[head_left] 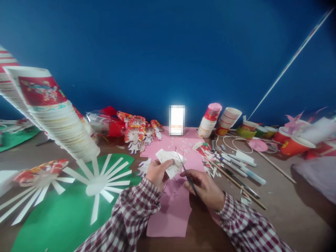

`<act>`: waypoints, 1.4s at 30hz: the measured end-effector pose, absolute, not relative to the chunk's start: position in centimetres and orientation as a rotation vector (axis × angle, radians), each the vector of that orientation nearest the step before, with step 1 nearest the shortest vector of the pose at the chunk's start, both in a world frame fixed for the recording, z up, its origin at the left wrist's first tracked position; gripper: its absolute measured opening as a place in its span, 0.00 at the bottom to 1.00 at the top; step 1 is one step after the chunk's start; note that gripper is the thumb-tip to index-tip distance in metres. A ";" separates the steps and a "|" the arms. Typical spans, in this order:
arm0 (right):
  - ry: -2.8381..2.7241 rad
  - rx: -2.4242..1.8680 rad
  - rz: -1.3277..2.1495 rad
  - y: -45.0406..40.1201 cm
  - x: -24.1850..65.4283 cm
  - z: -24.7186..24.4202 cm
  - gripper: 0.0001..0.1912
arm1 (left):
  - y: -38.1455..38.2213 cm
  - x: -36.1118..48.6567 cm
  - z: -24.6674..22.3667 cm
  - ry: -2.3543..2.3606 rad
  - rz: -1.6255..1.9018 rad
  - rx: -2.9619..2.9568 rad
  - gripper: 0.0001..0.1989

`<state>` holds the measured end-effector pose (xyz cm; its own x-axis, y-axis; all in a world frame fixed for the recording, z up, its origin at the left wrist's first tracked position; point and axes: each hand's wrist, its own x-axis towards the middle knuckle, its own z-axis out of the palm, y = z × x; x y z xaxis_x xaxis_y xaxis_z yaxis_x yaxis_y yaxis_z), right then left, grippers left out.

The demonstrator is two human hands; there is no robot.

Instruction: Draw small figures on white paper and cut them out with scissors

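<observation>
Between thumb and fingers, my left hand (158,172) pinches a piece of white paper (170,169) with dark drawn lines. Wrapped round the dark handles of a pair of scissors (191,182) is my right hand (206,189). The blades point up and to the left and meet the paper's right edge. Both hands are above a pink sheet (168,222), which has dark drawn lines partly hidden by the paper. A white cutout (144,167) lies just left of my left hand.
Tall stacked paper cups (63,126) lean at the left over a green sheet (52,217) with white strips. Coloured paper figures (135,134) stand behind. Pens (253,175), sticks, scraps and red cups (296,145) lie right. A bright pixelated patch (176,120) is at the back.
</observation>
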<state>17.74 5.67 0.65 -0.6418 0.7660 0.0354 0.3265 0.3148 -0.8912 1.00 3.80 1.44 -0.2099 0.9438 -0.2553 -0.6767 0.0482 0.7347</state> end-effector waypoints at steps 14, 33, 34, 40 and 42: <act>-2.124 -0.976 1.369 5.7 17.9 0.8 0.15 | 3.9 0.7 1.1 0.968 1.509 0.394 0.07; -2.064 -0.950 1.442 6.0 17.9 0.4 0.17 | 3.7 1.0 1.9 0.992 1.498 0.381 0.11; -2.071 -0.948 1.440 6.0 17.9 0.4 0.17 | 3.6 1.0 2.0 0.996 1.491 0.385 0.11; -2.124 -0.934 1.430 6.2 18.1 0.2 0.18 | 3.6 0.9 2.1 1.004 1.479 0.389 0.12; -2.136 -0.950 1.426 6.2 18.2 0.3 0.18 | 3.6 0.8 2.1 0.998 1.483 0.409 0.13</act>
